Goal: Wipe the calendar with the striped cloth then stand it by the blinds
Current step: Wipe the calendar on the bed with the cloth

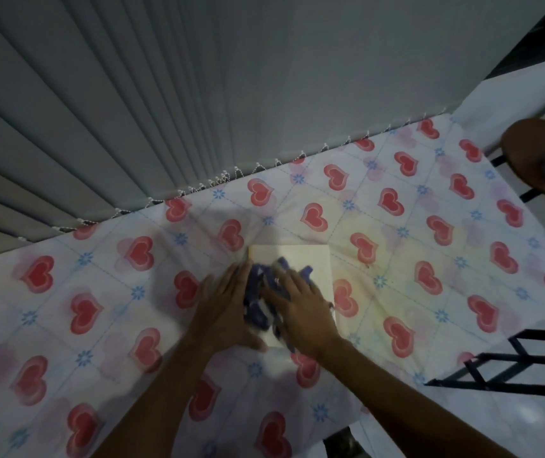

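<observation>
Grey vertical blinds [132,104] run along the back of your heart-print-covered worktop [429,226]. The flat cream calendar [297,259] lies mid-worktop, so you're mid-wipe. Left hand [224,305] spread flat beside it, steadying; right hand [300,312] pressing the blue-and-white striped cloth [261,292]. Next, I'd guess: stand it by those blinds.

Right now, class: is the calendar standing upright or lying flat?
Lying flat. The calendar rests on the heart-print tablecloth, with the striped cloth pressed on top.
</observation>
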### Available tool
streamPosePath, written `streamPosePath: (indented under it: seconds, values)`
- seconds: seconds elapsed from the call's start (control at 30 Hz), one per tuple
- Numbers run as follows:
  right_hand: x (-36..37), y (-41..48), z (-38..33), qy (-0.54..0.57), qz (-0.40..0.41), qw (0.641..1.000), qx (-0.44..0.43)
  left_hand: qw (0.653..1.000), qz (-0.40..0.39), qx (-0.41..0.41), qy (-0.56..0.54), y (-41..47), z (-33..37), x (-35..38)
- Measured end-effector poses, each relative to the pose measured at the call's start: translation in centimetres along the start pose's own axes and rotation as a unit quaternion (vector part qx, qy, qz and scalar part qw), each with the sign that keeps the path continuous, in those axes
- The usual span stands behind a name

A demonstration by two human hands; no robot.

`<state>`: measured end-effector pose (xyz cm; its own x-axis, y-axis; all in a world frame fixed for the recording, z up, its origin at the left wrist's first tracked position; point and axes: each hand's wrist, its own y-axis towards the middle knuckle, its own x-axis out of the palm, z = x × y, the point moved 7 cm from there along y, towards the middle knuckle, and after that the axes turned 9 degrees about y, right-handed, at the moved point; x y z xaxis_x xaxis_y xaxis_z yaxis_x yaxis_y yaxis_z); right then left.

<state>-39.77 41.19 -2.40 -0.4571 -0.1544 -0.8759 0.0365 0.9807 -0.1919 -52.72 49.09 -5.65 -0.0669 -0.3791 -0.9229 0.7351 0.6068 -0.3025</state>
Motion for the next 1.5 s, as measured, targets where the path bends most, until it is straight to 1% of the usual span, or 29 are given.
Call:
streamPosePath:
  seconds: [0.1, 0.13, 0.2, 0.23, 0.3, 0.37, 0.47, 0.53, 0.7, 0.77, 0.83, 0.97, 1.07, 1.13, 1.23, 1.3, 1.37, 1.5]
  values:
    - [1.3, -3.8, -0.5, -0.023, -0.030, 0.998, -0.046, 0.999, 0.036, 0.002, 0.009, -0.2, 0.3, -0.3]
    - [1.2, -4.5, -0.1, -0.032, -0.030, 0.998, -0.052, 0.999, 0.036, 0.000, 0.010, -0.2, 0.3, -0.3]
    - [0.3, -4.4, 1.3, -0.052, -0.016, 0.997, -0.054, 1.000, 0.006, -0.001, 0.010, -0.1, 0.2, 0.0]
    - [-0.5, -3.6, 2.3, -0.056, -0.007, 0.998, -0.036, 1.000, -0.009, 0.000, 0.011, -0.1, 0.2, 0.1]
    - [-2.4, -0.9, 4.1, -0.048, 0.024, 0.998, 0.029, 0.999, -0.030, -0.001, 0.023, 0.0, 0.1, 0.3]
    - [-3.5, 2.1, 5.0, -0.036, 0.034, 0.995, 0.092, 0.998, -0.048, -0.005, 0.037, 0.0, 0.1, 0.4]
    - [-3.3, 3.9, 4.3, -0.026, 0.051, 0.991, 0.123, 0.998, -0.051, -0.016, 0.036, 0.1, 0.0, 0.3]
    - [-2.4, 2.5, 3.4, -0.036, 0.055, 0.992, 0.111, 0.998, -0.046, -0.015, 0.046, 0.1, 0.1, 0.2]
    - [1.0, -4.5, 1.6, -0.039, 0.010, 0.999, 0.008, 0.998, -0.032, 0.002, 0.051, 0.0, 0.2, -0.1]
    - [0.9, -5.4, 1.8, -0.053, -0.002, 0.998, -0.016, 0.998, -0.036, 0.005, 0.052, 0.0, 0.3, -0.2]
    - [-0.4, -4.0, 2.8, -0.053, 0.008, 0.999, -0.005, 0.997, -0.046, 0.002, 0.059, 0.0, 0.4, -0.3]
    - [-3.4, 1.4, 4.5, -0.030, 0.040, 0.994, 0.094, 0.996, -0.056, -0.010, 0.071, 0.0, 0.6, -0.5]
    - [-3.2, 2.4, 3.9, -0.021, 0.051, 0.990, 0.129, 0.996, -0.055, -0.014, 0.068, 0.0, 0.6, -0.4]
    - [-1.8, 0.7, 2.6, -0.018, 0.048, 0.993, 0.108, 0.996, -0.050, -0.013, 0.071, 0.0, 0.6, -0.3]
    - [0.7, -3.6, 0.5, -0.016, 0.008, 0.999, 0.027, 0.998, -0.016, -0.003, 0.064, 0.0, 0.7, -0.5]
    - [0.9, -4.7, 0.8, -0.028, 0.001, 1.000, -0.007, 0.998, -0.009, 0.001, 0.057, -0.1, 0.6, -0.4]
    - [-0.3, -3.1, 2.1, -0.040, 0.022, 0.999, 0.002, 0.998, -0.023, -0.001, 0.058, 0.0, 0.6, -0.4]
    - [-3.5, 2.3, 4.4, -0.028, 0.052, 0.994, 0.094, 0.996, -0.055, -0.012, 0.071, 0.0, 0.6, -0.2]
